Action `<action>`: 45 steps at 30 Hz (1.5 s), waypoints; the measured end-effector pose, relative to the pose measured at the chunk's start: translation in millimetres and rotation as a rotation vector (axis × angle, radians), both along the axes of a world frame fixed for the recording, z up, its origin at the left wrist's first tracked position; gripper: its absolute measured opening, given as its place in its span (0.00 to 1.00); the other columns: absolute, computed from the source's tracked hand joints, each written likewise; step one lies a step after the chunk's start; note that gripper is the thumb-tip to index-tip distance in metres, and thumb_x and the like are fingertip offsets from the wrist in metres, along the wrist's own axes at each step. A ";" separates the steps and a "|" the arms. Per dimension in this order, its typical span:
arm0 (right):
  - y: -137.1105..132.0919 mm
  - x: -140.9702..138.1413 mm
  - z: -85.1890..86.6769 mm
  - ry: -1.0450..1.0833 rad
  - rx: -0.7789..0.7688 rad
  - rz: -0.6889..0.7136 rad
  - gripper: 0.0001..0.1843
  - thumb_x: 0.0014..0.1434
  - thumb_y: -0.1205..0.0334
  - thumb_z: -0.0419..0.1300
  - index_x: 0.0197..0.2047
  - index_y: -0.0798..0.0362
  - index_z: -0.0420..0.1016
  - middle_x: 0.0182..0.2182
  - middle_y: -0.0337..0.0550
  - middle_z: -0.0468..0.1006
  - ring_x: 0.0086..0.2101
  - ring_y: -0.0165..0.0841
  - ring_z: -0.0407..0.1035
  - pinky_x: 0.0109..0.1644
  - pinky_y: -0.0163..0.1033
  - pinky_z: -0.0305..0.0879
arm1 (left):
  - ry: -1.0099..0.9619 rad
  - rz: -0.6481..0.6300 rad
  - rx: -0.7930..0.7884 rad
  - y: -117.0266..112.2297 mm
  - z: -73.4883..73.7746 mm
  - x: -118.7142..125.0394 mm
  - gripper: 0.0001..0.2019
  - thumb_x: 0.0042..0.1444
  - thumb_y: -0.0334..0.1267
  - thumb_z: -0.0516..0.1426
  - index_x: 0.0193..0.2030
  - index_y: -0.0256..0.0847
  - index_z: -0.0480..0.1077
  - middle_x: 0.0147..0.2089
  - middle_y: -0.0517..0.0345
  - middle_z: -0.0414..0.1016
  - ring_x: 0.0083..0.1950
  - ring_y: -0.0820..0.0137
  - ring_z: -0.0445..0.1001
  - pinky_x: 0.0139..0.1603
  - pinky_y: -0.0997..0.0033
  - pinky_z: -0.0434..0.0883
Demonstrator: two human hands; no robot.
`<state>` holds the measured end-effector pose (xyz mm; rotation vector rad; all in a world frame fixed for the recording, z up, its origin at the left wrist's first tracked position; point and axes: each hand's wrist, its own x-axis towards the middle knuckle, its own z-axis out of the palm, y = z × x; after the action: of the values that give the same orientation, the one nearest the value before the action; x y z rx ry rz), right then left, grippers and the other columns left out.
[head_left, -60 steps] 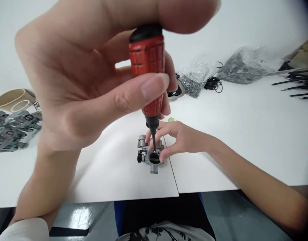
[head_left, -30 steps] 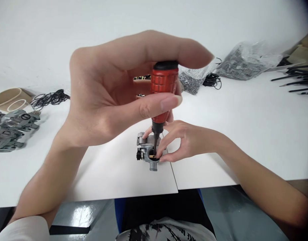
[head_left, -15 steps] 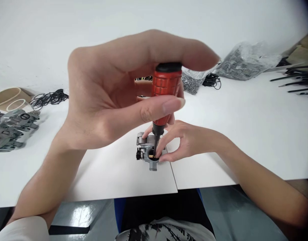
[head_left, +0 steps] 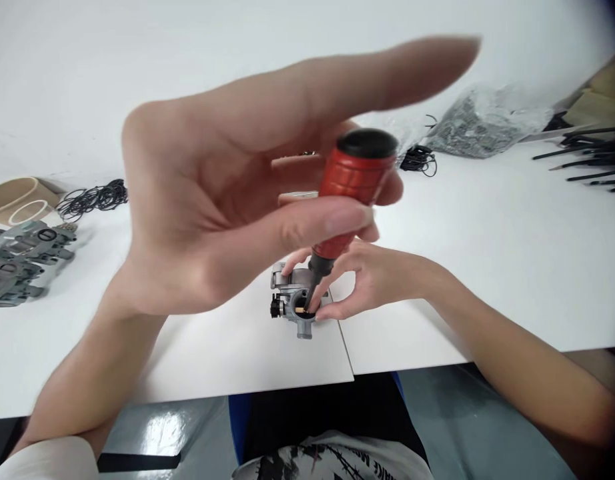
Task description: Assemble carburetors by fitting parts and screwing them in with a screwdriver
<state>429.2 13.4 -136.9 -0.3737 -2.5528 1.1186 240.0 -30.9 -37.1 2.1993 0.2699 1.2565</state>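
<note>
My left hand (head_left: 202, 200), large in the foreground, grips a screwdriver (head_left: 355, 177) with a red handle and black cap. Thumb and lower fingers close round the handle while the index finger stretches out above it. The shaft slants down into the round opening of a grey metal carburetor (head_left: 303, 328), where a small brass-coloured part shows. My right hand (head_left: 372, 280) holds the carburetor on the white table from its right side, fingers round its far side and partly hidden by the screwdriver.
More carburetors (head_left: 17, 260) are grouped at the left, near a roll of tan tape (head_left: 17, 193) and tangled black rings (head_left: 92, 199). Plastic bags of small parts (head_left: 482, 127), black cords (head_left: 418, 160) and thin black rods (head_left: 592, 153) lie at the back right. A table seam (head_left: 345, 347) runs beside the carburetor.
The screwdriver's handle has tilted to the right, its tip staying in the carburetor's opening. My left index finger has lifted off the cap and straightened. My right hand keeps its hold.
</note>
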 end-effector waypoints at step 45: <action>0.3 -0.7 -4.6 0.039 -0.032 -0.003 0.04 0.53 0.59 0.70 0.34 0.47 0.84 0.52 0.43 0.73 0.52 0.40 0.66 0.58 0.49 0.63 | -0.009 0.067 -0.120 11.2 -13.4 -5.5 0.19 0.59 0.42 0.58 0.58 0.55 0.70 0.49 0.61 0.77 0.47 0.63 0.79 0.41 0.59 0.82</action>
<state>428.5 13.7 -141.4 -0.3597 -2.5019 1.1561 234.5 -19.8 -50.5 2.0980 0.4080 1.2527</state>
